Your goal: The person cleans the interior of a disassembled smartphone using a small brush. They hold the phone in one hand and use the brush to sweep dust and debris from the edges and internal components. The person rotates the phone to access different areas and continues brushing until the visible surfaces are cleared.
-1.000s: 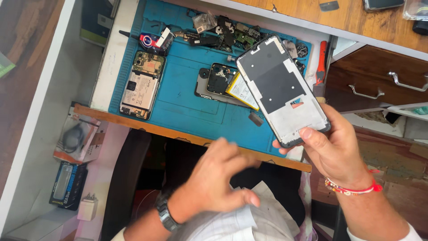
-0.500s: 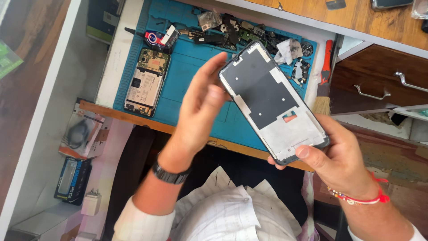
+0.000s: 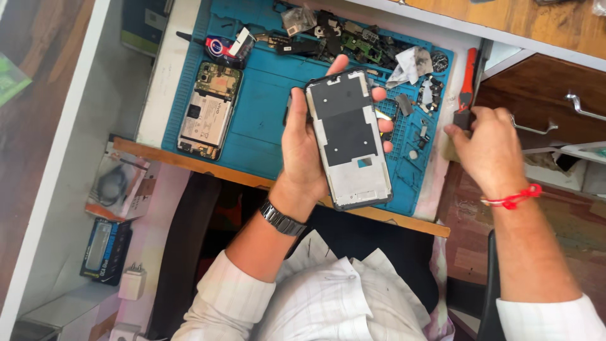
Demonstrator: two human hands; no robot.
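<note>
My left hand (image 3: 306,148) holds a phone screen frame (image 3: 349,139) upright over the blue repair mat (image 3: 265,126), its dark inner side facing me, fingers wrapped round both long edges. My right hand (image 3: 483,148) is off to the right at the mat's edge, fingers closed around the dark end of an orange-handled tool (image 3: 467,79). An opened phone body (image 3: 205,110) with its battery showing lies on the mat's left side.
Small phone parts, flex cables and a crumpled wipe (image 3: 410,63) litter the mat's top. A wooden drawer with a metal handle (image 3: 581,104) stands at right. Packaged accessories (image 3: 117,186) and a white charger (image 3: 134,282) lie on the floor at left.
The frame passed from my right hand to my left. My right hand let go and moved right to the orange-handled tool.
</note>
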